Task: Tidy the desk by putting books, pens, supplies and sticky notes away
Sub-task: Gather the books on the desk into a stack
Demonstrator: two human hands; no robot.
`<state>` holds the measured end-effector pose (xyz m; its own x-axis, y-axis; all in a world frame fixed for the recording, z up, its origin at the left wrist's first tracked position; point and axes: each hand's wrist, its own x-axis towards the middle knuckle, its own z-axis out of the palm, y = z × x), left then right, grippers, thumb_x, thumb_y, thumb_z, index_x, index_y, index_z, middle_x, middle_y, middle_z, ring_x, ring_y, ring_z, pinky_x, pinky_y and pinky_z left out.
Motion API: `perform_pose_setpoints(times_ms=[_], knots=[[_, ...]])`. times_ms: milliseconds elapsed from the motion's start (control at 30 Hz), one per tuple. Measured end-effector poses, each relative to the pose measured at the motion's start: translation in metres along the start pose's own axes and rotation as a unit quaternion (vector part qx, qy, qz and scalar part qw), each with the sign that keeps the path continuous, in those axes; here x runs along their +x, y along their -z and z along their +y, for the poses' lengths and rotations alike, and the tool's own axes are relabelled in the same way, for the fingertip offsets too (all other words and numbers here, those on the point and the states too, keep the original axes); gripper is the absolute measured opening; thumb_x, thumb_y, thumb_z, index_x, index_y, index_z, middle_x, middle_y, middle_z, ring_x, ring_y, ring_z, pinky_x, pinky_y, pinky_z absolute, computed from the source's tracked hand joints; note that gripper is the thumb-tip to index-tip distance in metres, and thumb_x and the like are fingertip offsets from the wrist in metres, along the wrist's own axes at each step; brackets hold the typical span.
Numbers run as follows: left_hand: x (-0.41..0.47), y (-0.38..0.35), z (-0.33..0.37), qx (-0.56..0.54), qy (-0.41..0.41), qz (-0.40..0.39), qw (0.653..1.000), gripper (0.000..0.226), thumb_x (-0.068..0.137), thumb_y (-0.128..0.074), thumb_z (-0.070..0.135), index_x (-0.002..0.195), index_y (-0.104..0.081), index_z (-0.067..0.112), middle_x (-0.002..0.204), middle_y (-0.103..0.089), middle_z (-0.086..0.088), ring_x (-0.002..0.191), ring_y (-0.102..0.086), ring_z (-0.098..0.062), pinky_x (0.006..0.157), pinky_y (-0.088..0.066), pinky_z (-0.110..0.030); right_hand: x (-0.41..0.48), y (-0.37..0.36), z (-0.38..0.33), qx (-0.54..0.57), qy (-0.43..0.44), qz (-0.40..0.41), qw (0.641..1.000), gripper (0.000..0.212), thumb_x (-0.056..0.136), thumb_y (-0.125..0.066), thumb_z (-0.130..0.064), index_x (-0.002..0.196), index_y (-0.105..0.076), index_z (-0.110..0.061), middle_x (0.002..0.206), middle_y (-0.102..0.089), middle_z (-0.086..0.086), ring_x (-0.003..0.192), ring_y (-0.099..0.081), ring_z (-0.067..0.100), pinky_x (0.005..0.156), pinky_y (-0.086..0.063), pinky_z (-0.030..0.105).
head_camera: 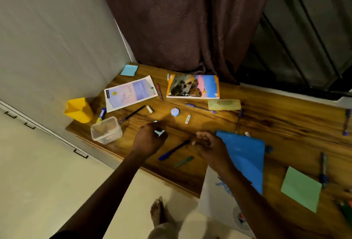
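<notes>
Head view: your left hand (150, 138) pinches a small pale-blue paper sticky note (159, 133) over the glossy wood-grain bench (266, 120). Your right hand (207, 143) is curled beside the end of a slim black pen (174, 150); can't tell if it grips anything. A clear plastic tub (106, 130) sits left of both hands.

books (192, 86), pens (173, 150), sticky notes (302, 189) strewn across desk (266, 122)

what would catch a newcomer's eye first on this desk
The left hand near the front edge of the wooden desk draws the eye first, pinching a small light-blue sticky note, with the right hand curled at the end of a black pen. Next come the bright yellow cup at the desk's left end and the big blue book just right of the right hand.
</notes>
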<state>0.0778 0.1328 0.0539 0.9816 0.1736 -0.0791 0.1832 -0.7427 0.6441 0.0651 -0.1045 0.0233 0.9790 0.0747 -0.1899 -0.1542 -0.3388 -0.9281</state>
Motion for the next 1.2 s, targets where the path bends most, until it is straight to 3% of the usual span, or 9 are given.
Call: perform_pose_setpoints(times_ms=[200,267,433,600,767,833,967,1100,1200], knots=[[0.071,0.046,-0.045,-0.030,-0.005,-0.007,1.000,0.031,0.077,-0.070,0.048,0.095,-0.071,0.023,0.099,-0.075,0.002,0.089,-0.071,-0.020,0.085,-0.059,-0.040,0.056,-0.058,-0.034,0.063,-0.051,0.043,0.996,0.039,0.089,-0.079,-0.020,0.125,-0.067,-0.014,0.123,-0.069,-0.004,0.113,-0.064,0.010,0.093,-0.051,0.019],[0.095,0.054,-0.050,-0.035,-0.011,-0.025,0.999,0.035,0.080,-0.075,0.045,0.104,-0.068,0.021,0.103,-0.071,0.002,0.093,-0.069,-0.020,0.087,-0.057,-0.038,0.078,-0.073,-0.041,0.136,-0.092,0.069,0.984,0.034,0.089,-0.078,-0.018,0.121,-0.066,-0.017,0.125,-0.069,-0.001,0.111,-0.066,0.014,0.096,-0.056,0.031],[0.174,0.051,-0.054,0.028,-0.066,-0.082,0.994,0.025,0.087,-0.075,0.023,0.109,-0.066,0.013,0.108,-0.070,-0.005,0.100,-0.066,-0.026,0.086,-0.046,-0.027,0.133,-0.095,-0.064,0.381,-0.176,0.115,0.900,0.030,0.097,-0.067,-0.009,0.126,-0.062,-0.008,0.117,-0.069,0.007,0.114,-0.067,0.022,0.093,-0.057,0.035],[0.245,0.032,-0.031,0.073,-0.146,-0.155,0.974,0.041,0.095,-0.068,0.027,0.131,-0.057,0.010,0.128,-0.062,-0.012,0.119,-0.060,-0.032,0.103,-0.048,-0.043,0.190,-0.102,-0.081,0.483,-0.211,0.174,0.832,0.009,0.100,-0.059,-0.008,0.096,-0.066,-0.011,0.091,-0.064,0.006,0.087,-0.062,0.017,0.092,-0.053,0.034],[0.316,-0.018,0.005,0.117,-0.268,-0.174,0.940,0.054,0.095,-0.066,0.030,0.142,-0.052,0.009,0.148,-0.050,-0.016,0.137,-0.047,-0.034,0.112,-0.037,-0.038,0.232,-0.111,-0.082,0.465,-0.260,0.201,0.822,0.011,0.098,-0.065,-0.021,0.094,-0.069,-0.011,0.072,-0.066,0.001,0.060,-0.058,0.012,0.056,-0.046,0.027],[0.339,-0.036,0.018,0.144,-0.259,-0.185,0.937,0.053,0.096,-0.063,0.028,0.145,-0.050,0.011,0.151,-0.047,-0.014,0.139,-0.045,-0.032,0.113,-0.036,-0.036,0.245,-0.117,-0.079,0.522,-0.250,0.205,0.789,0.012,0.097,-0.066,-0.017,0.107,-0.070,-0.010,0.089,-0.070,0.007,0.058,-0.060,0.012,0.052,-0.047,0.024],[0.386,-0.072,0.025,0.159,-0.250,-0.227,0.928,0.056,0.099,-0.057,0.025,0.149,-0.043,0.006,0.152,-0.044,-0.021,0.139,-0.044,-0.037,0.114,-0.037,-0.041,0.262,-0.121,-0.069,0.564,-0.245,0.215,0.758,0.017,0.096,-0.068,-0.018,0.112,-0.068,-0.010,0.123,-0.068,0.021,0.092,-0.067,0.026,0.067,-0.054,0.028],[0.417,-0.100,0.021,0.225,-0.231,-0.245,0.914,0.071,0.100,-0.056,0.033,0.159,-0.024,0.008,0.162,-0.027,-0.021,0.149,-0.028,-0.040,0.121,-0.027,-0.045,0.267,-0.121,-0.068,0.575,-0.243,0.209,0.753,0.036,0.096,-0.068,-0.019,0.130,-0.063,-0.008,0.120,-0.069,0.018,0.078,-0.066,0.021,0.056,-0.054,0.026],[0.427,-0.106,0.023,0.209,-0.230,-0.242,0.919,0.072,0.094,-0.065,0.033,0.156,-0.034,0.011,0.159,-0.035,-0.019,0.146,-0.034,-0.040,0.119,-0.031,-0.047,0.268,-0.121,-0.065,0.588,-0.235,0.208,0.746,0.040,0.097,-0.067,-0.018,0.134,-0.060,-0.006,0.116,-0.068,0.016,0.076,-0.066,0.021,0.057,-0.053,0.026]])
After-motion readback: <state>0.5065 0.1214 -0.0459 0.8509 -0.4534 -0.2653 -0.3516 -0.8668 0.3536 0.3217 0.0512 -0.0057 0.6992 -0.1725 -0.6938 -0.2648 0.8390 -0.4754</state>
